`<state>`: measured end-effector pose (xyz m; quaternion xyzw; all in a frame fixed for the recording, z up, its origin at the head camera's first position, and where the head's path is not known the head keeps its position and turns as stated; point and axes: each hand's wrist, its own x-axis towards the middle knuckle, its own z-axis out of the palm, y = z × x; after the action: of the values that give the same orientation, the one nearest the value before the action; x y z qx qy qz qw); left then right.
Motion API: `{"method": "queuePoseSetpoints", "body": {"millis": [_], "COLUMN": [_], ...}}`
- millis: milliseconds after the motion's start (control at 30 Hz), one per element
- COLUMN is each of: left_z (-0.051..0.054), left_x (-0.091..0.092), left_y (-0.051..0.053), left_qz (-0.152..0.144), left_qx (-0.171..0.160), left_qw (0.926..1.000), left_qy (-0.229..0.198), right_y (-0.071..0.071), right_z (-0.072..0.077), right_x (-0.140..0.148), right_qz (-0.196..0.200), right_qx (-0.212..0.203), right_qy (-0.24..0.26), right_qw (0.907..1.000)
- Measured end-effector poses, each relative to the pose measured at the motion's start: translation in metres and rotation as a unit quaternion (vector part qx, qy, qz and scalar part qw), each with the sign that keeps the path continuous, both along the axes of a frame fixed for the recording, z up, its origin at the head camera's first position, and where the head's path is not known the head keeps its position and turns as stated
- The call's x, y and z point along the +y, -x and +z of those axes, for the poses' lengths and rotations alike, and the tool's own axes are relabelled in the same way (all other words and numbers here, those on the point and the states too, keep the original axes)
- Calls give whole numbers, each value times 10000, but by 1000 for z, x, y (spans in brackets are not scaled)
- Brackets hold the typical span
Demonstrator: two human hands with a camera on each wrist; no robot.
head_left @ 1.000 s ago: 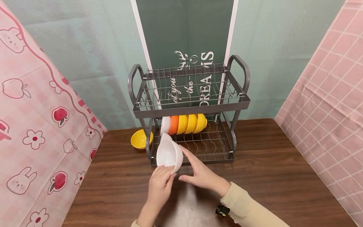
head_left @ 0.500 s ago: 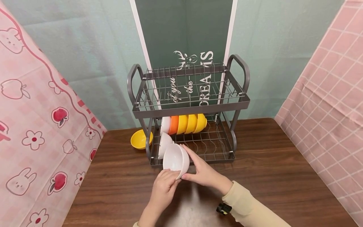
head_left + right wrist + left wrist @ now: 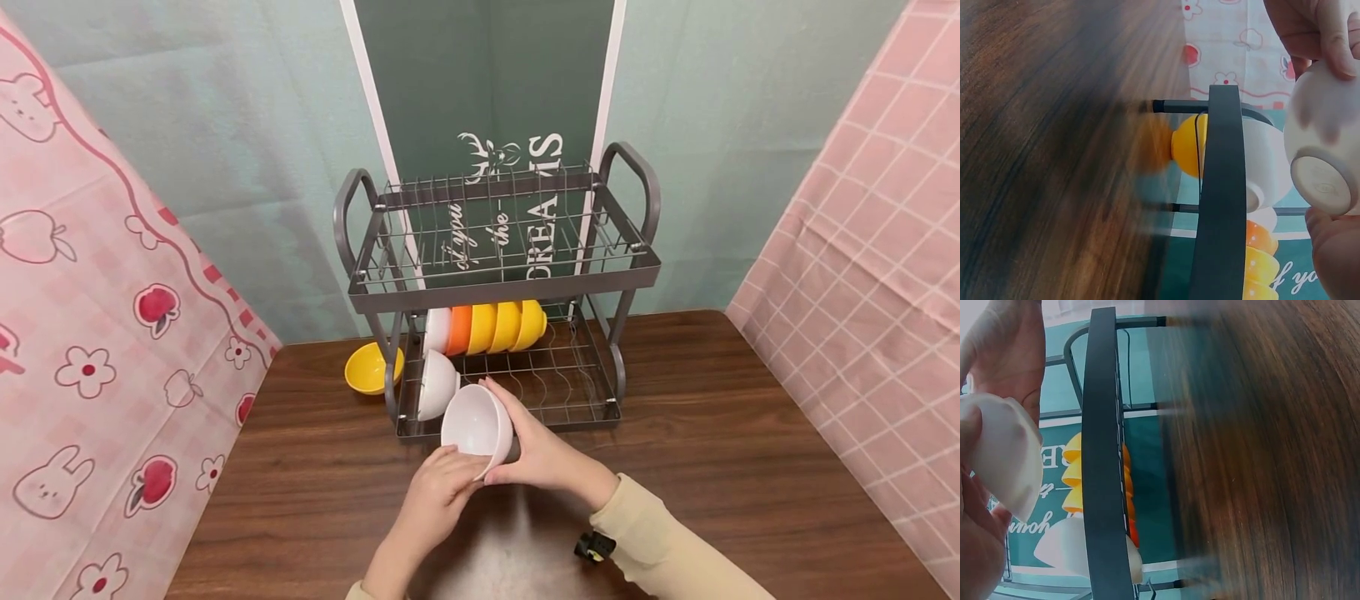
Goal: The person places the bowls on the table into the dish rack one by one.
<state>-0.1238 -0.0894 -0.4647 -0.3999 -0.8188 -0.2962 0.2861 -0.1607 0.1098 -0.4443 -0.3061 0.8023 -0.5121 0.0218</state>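
A white bowl (image 3: 477, 427) is held tilted in front of the rack's lower shelf, its inside towards the head camera. My left hand (image 3: 437, 497) pinches its near rim, fingers inside and thumb outside. Around the bowl's right side curls my right hand (image 3: 542, 454), thumb low and fingers at the far side; in the right wrist view its thumb (image 3: 1324, 234) lies by the foot ring. Just left of the held bowl, another white bowl (image 3: 437, 385) stands on edge in the dish rack (image 3: 504, 287). Behind it runs a nested row: a white bowl (image 3: 437, 332), an orange bowl (image 3: 460, 330) and several yellow bowls (image 3: 507, 327).
A yellow bowl (image 3: 367, 369) sits on the wooden table (image 3: 712, 442), left of the rack. The rack's upper tier (image 3: 502, 242) overhangs the lower shelf. Pink cloths (image 3: 105, 367) hang on both sides and a green cloth (image 3: 705, 150) behind.
The held white bowl has moved right and slightly nearer, away from the white bowl standing in the rack. My right hand, at first partly apart from it, now wraps its side.
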Motion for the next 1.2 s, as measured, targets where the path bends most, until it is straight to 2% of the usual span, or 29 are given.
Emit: {"method": "queuePoseSetpoints", "body": {"millis": [167, 300, 467, 600, 733, 833, 967, 1200], "left_z": [0, 0, -1, -3, -9, -16, -24, -35], "left_x": [0, 2, 5, 7, 4, 0, -4, -8], "left_y": [3, 6, 10, 14, 17, 18, 18, 19], "left_qz": [92, 220, 525, 1057, 1669, 1971, 2116, 2118], "left_qx": [-163, -292, -337, -482, -742, -953, -1070, -945], "left_qw": [9995, 9988, 9975, 9929, 9832, 9757, 9713, 9725], "left_qy": [266, 325, 344, 237, 75, 103, 191, 199], "right_y": [1, 4, 10, 18, 26, 32, 39, 51], "right_z": [2, 2, 2, 0, 0, -2, -5, -7], "right_x": [-1, -2, -2, -1, 2, 4, 5, 0], "right_qz": [-189, -458, -741, -914, -1079, -1195, -1291, -1317], "right_qx": [-56, 68, 246, 352, 301, 258, 178, 169], "right_qy": [-105, -179, -225, -277, -319, -386, -497, -799], "right_qw": [9998, 9988, 9967, 9948, 9932, 9917, 9902, 9879]}}
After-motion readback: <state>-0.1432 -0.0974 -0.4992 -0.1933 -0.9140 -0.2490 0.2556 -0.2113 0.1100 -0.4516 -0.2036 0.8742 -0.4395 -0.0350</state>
